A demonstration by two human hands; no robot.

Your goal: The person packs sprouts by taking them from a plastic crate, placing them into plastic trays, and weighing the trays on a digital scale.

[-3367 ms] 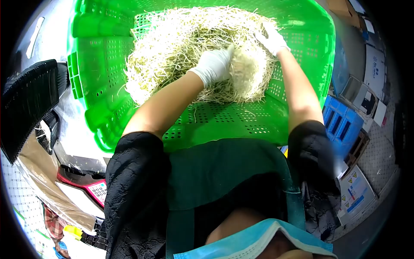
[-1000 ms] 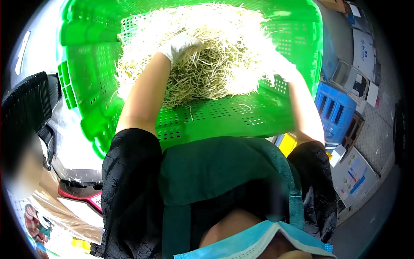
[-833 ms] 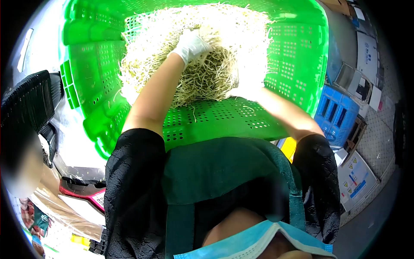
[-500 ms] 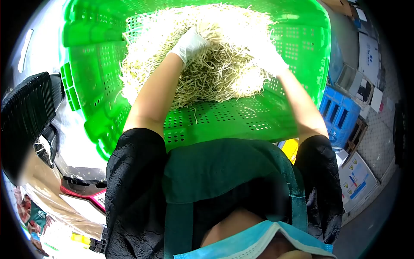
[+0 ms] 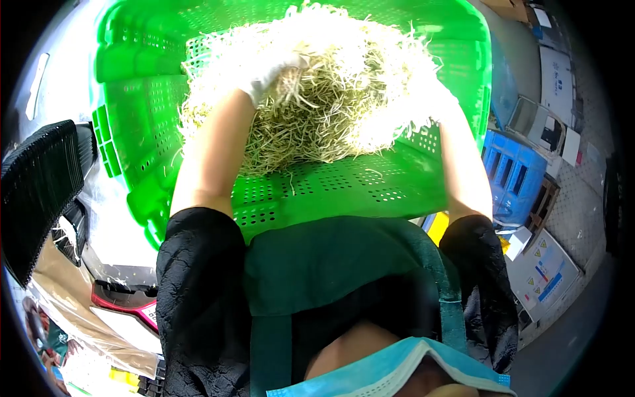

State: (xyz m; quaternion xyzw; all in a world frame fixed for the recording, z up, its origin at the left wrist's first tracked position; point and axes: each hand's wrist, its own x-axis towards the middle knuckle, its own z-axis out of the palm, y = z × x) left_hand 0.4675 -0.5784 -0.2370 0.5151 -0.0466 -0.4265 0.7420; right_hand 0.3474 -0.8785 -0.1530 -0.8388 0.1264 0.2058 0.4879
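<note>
A large heap of pale bean sprouts [image 5: 324,119] lies in a green perforated plastic crate [image 5: 311,198]. My left hand [image 5: 270,71], in a white glove, is over the heap's left part, its fingers curled round a clump of sprouts that hangs below them. On the heap's right side is my right hand [image 5: 433,99], also gloved. Strong glare washes out its fingers, and sprouts surround it, so its grip cannot be made out.
A stack of black plastic trays [image 5: 43,192] stands left of the crate, above a red-edged device [image 5: 126,301], perhaps a scale. To the right are a blue crate [image 5: 512,172] and a white box with warning labels [image 5: 546,274].
My left hand has moved left and slightly down, and sprouts now hang from it. My right hand has shifted a little right. The heap's top looks more raised.
</note>
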